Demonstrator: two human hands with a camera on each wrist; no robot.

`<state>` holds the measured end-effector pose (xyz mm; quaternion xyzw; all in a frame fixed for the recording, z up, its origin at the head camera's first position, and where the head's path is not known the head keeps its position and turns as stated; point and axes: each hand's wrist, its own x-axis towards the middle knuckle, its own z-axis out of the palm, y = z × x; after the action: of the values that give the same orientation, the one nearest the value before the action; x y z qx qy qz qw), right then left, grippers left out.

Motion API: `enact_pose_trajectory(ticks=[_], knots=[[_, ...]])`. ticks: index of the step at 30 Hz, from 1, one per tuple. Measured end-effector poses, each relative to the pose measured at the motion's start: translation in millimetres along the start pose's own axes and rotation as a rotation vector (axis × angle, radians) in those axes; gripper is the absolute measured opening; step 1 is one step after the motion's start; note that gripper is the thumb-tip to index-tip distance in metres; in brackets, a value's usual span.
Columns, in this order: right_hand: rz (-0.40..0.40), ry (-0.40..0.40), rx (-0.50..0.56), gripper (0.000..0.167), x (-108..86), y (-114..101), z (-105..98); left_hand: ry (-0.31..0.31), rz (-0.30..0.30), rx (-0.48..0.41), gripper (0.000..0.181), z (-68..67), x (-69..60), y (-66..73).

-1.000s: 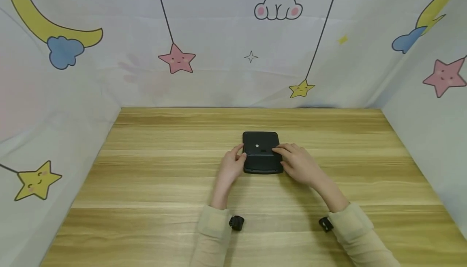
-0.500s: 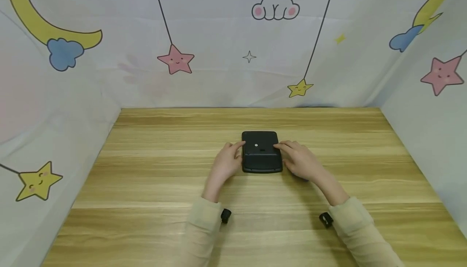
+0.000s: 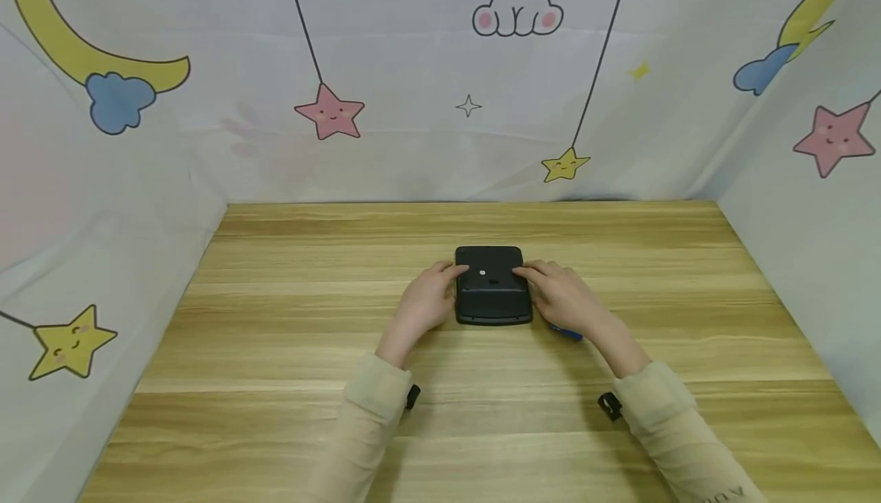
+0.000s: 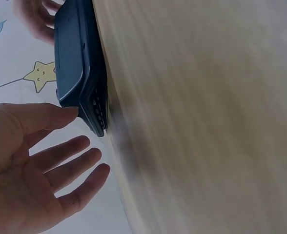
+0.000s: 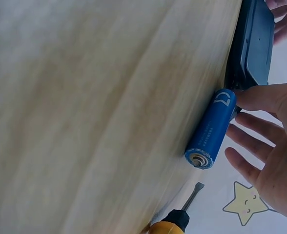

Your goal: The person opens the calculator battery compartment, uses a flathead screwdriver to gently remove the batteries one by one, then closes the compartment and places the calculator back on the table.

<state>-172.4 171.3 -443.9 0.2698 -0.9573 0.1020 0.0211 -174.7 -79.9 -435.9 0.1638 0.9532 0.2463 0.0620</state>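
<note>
A black calculator (image 3: 492,304) lies face down on the wooden table, its back showing a small white dot. In the left wrist view, small keys show under the edge of the calculator (image 4: 77,63). My left hand (image 3: 421,300) rests at its left side, the index fingertip over the back; the thumb touches the casing and the other fingers spread apart. At the opposite side, my right hand (image 3: 566,298) touches the right edge with its fingertips. A blue battery (image 5: 212,129) lies by my right thumb; in the head view the hand partly covers it.
A screwdriver (image 5: 175,219) with a yellow and black handle shows in the right wrist view, beyond the battery. Behind and beside the wooden table (image 3: 330,281) hangs a white cloth (image 3: 399,159) printed with stars and moons.
My left hand has shifted left and slightly forward along the calculator's side. My right fingertips have moved a little forward, and the blue battery has come into sight beneath that hand. The calculator stays put.
</note>
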Motion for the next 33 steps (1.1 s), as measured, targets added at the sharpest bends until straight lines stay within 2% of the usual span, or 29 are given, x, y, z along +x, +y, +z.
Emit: enact_pose_trajectory(ticks=[8, 16, 23, 28, 33], knots=[[0.0, 0.008, -0.054, 0.042, 2.9, -0.1, 2.7, -0.052, -0.004, 0.064, 0.049, -2.5, 3.3, 2.1], [-0.011, 0.015, -0.073, 0.042, 4.4, 1.5, 3.7, -0.04, 0.005, 0.126, 0.054, -1.9, 7.5, -0.4], [-0.016, 0.023, -0.078, 0.042, 4.0, 2.4, 3.6, -0.128, 0.033, 0.187, 0.055, -6.4, 10.5, 4.0], [-0.017, 0.024, -0.084, 0.043, 4.2, 3.2, 4.5, -0.18, 0.024, 0.223, 0.06, -6.2, 13.7, 7.5], [-0.012, 0.019, -0.085, 0.044, 4.7, 3.8, 5.2, -0.174, -0.009, 0.238, 0.062, -2.9, 16.0, 10.5]])
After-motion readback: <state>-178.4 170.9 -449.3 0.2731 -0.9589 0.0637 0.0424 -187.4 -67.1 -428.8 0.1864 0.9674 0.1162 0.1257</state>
